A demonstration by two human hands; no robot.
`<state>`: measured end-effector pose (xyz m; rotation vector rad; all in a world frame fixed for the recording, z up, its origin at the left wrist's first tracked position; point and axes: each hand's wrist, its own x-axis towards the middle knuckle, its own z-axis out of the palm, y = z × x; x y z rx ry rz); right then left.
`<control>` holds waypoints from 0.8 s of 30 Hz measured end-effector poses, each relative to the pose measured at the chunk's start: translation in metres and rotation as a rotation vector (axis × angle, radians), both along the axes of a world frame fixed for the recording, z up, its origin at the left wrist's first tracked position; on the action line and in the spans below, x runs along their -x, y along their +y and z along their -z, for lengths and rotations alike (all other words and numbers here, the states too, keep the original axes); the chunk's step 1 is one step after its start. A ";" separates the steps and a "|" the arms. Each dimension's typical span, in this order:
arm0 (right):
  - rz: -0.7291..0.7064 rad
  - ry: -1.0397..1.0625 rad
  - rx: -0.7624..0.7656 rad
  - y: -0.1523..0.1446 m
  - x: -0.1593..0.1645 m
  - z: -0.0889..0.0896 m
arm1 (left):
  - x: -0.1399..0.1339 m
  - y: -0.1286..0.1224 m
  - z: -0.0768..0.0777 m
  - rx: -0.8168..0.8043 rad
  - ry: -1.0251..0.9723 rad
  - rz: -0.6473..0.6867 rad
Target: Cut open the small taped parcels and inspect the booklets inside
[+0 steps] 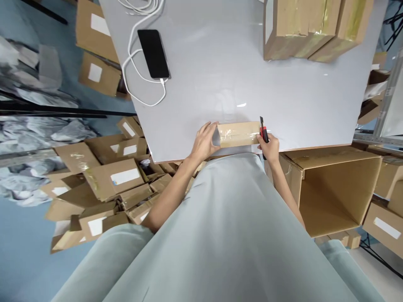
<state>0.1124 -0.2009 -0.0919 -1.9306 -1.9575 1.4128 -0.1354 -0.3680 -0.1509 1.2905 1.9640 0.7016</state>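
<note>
A small cardboard box (239, 133) with clear tape along its top is at the near edge of the white table (201, 75). My left hand (204, 140) grips the box's left end, thumb on the near side and fingers on the far side. In my right hand (269, 147) is a box cutter (263, 131) with a black and red handle, its tip pointing away from me. The fingers of that hand also touch the right end of the box. The cutter's lower handle is partly hidden by the hand.
A black phone (154, 53) with a white cable (130, 54) lies at the table's left. Taped cardboard boxes (302, 29) stand at the far right. Beside me on the right is a large open carton (336, 188); piled boxes (116, 180) cover the floor at left.
</note>
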 end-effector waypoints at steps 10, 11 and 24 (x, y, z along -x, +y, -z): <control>-0.329 -0.268 -0.302 0.056 -0.033 -0.064 | -0.044 0.046 0.015 -0.051 -0.162 -0.026; -0.424 -0.275 -0.298 0.056 -0.031 -0.073 | -0.043 0.044 0.010 -0.057 -0.166 -0.032; -1.406 -0.618 -0.204 0.060 0.065 -0.100 | -0.045 0.057 0.004 -0.085 -0.147 0.011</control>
